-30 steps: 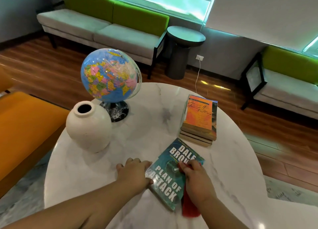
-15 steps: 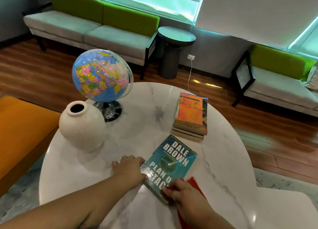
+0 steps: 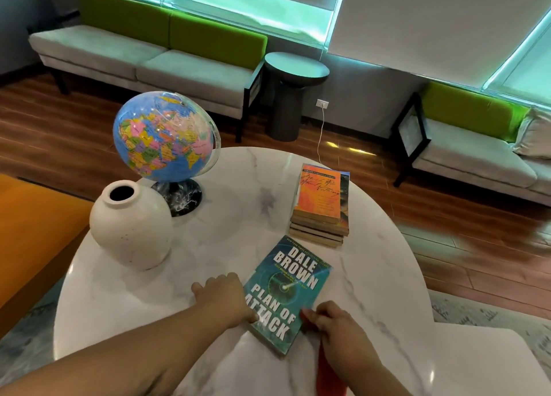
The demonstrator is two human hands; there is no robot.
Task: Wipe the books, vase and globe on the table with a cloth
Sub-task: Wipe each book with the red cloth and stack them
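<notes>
Wiping looks barely begun, by my reading: the glossy teal paperback point(image 3: 290, 291) lies flat near the front of the white, grey-veined tabletop point(image 3: 372, 276), and the right hand point(image 3: 337, 321) is bunched around a soft red cloth point(image 3: 331, 374) at the book's near right edge. The left hand point(image 3: 226, 300) braces the book's left edge, fingers bent. Whether it actually pinches the cover I cannot tell. Apparently left to do: the stack of worn paperbacks point(image 3: 320, 205) just beyond, the matte, round-bellied cream vase point(image 3: 131, 228) at the left, and the smooth globe point(image 3: 164, 136) on its dark marbled base behind the vase — no hand touches any of them.
</notes>
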